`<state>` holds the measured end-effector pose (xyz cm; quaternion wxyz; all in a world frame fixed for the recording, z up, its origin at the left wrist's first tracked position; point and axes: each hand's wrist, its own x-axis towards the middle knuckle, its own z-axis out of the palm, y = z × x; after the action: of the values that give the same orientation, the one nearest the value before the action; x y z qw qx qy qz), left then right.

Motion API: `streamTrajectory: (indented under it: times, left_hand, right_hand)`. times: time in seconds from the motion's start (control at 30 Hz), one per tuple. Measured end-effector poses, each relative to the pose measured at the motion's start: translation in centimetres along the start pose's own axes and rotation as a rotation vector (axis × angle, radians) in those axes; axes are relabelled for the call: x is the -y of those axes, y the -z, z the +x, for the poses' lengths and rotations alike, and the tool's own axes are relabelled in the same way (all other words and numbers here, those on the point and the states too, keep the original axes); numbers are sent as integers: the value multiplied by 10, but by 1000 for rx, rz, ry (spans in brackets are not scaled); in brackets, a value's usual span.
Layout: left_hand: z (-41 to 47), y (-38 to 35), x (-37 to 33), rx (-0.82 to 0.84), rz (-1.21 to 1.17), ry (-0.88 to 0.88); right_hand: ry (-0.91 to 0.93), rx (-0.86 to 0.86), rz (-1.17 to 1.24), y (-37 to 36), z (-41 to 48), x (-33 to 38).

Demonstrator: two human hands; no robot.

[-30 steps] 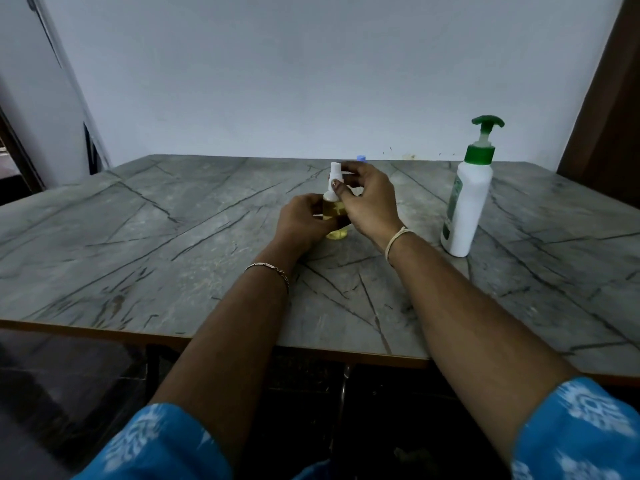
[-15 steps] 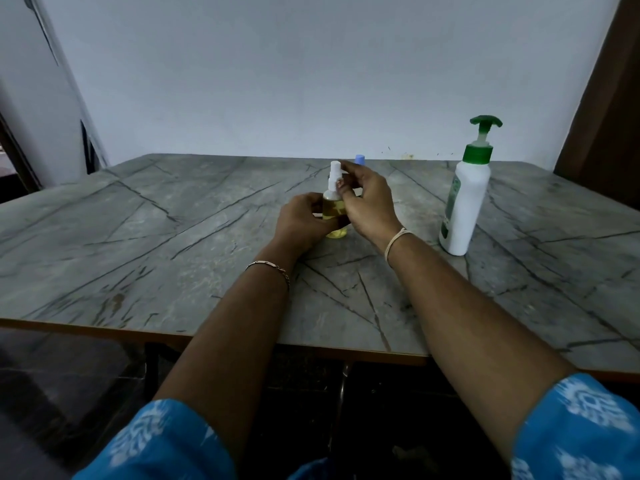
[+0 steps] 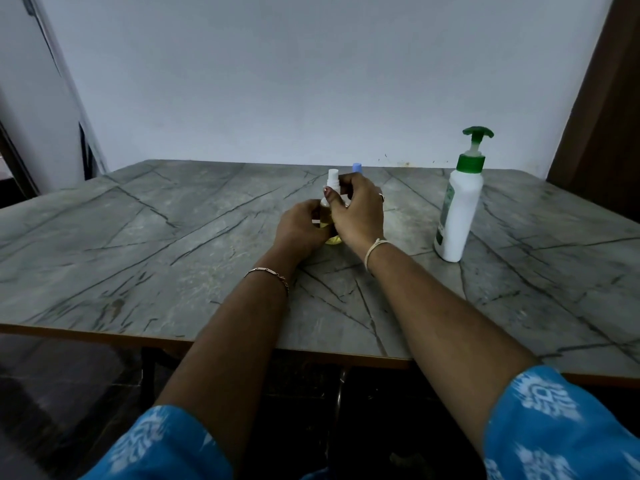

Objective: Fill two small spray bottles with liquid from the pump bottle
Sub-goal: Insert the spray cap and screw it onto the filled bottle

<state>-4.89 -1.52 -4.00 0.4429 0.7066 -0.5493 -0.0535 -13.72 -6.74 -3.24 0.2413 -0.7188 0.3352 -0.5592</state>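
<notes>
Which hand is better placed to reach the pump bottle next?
Probably the right hand: the pump bottle stands upright on its side, while the left hand grips the spray bottle and steadies it.

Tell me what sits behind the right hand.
A blue cap pokes up behind the right hand, which pinches the spray bottle. Whatever the cap tops is covered by the hand.

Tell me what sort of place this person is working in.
Probably a plain room in a home, though that's a guess: a grey stone-patterned table in front of a bare white wall, dark wooden trim at the right, and a household pump bottle standing on the table.
</notes>
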Motion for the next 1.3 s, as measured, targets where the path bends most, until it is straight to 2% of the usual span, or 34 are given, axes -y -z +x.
streamTrajectory:
  times: [0.23, 0.4, 0.6, 1.3]
  left_hand:
    - [-1, 0, 2, -8, -15, -23]
    - [-3, 1, -1, -2, -30, -28]
    - [-3, 1, 1, -17, -29, -39]
    - [-6, -2, -4, -85, 51, -75]
  right_hand:
    - [-24, 114, 165, 9, 2, 0]
    - [-58, 159, 146, 10, 6, 0]
    - [-10, 211, 111, 20, 8, 5]
    - [-19, 74, 28, 12, 4, 7]
